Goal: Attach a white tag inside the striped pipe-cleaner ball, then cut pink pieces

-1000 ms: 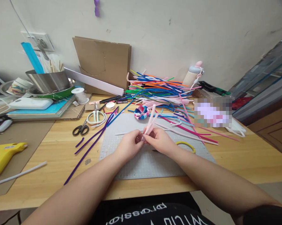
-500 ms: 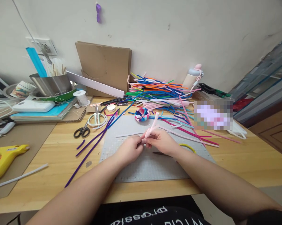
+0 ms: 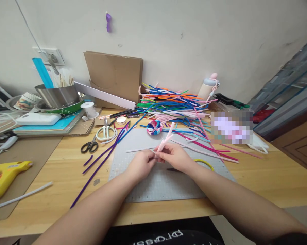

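Pale pink pipe cleaners [image 3: 166, 139], bent together, stick up out of my right hand [image 3: 174, 156], whose fingers are closed around them. My left hand [image 3: 142, 164] meets it fingertip to fingertip and pinches the lower end, which the fingers mostly hide. Both hands hover above a grey cutting mat [image 3: 153, 190]. Partly under my right wrist lies a pair of scissors with yellow handles [image 3: 206, 163], its dark blade pointing left. Just beyond the hands sits a round rosette [image 3: 154, 127] in blue, pink and white.
A large heap of coloured pipe cleaners [image 3: 173, 102] lies at the back. Purple pipe cleaners [image 3: 102, 154], black-handled scissors [image 3: 89, 147] and white-handled scissors [image 3: 105, 132] are on the left. A yellow glue gun [image 3: 5, 173] rests at far left. A bottle [image 3: 208, 88] stands at the back right.
The view has tilted up slightly, so things sit a little lower. The pink pipe cleaners have turned a little in my fingers, their upper ends now spread in a fork.
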`<state>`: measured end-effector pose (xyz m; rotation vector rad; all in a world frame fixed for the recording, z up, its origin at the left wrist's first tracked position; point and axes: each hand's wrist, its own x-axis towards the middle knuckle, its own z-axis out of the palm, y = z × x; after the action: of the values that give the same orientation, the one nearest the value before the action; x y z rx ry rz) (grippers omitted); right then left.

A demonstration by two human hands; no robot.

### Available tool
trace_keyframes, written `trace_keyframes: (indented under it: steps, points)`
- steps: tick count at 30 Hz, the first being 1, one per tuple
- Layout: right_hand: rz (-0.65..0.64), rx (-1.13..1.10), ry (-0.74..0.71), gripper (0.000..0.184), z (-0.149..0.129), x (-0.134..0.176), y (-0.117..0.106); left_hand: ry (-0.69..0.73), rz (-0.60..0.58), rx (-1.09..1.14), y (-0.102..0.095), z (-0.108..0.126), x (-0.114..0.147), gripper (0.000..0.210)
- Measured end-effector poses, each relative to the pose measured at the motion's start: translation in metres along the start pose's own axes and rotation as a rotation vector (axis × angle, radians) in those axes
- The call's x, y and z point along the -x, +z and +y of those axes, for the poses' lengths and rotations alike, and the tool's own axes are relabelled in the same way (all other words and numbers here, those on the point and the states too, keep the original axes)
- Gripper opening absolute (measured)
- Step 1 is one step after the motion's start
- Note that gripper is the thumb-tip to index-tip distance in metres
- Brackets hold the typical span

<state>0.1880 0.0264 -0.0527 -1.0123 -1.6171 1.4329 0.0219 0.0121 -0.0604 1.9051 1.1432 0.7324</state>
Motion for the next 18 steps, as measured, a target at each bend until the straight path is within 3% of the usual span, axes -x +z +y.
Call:
trace_keyframes:
  steps: [3, 10, 18]
  points:
    - [0.015, -0.100, 0.030, 0.028, -0.003, -0.001, -0.001, -0.079, -0.028, 0.099, -0.002, 0.000, 0.000, 0.020]
    - [0.055, -0.295, 0.124, 0.027, -0.005, -0.003, -0.008, -0.236, -0.246, 0.481, -0.009, 0.003, -0.001, 0.035]
    - [0.134, -0.388, 0.167, 0.029, -0.009, -0.004, -0.016, -0.334, -0.301, 0.703, -0.015, 0.003, 0.000, 0.036]
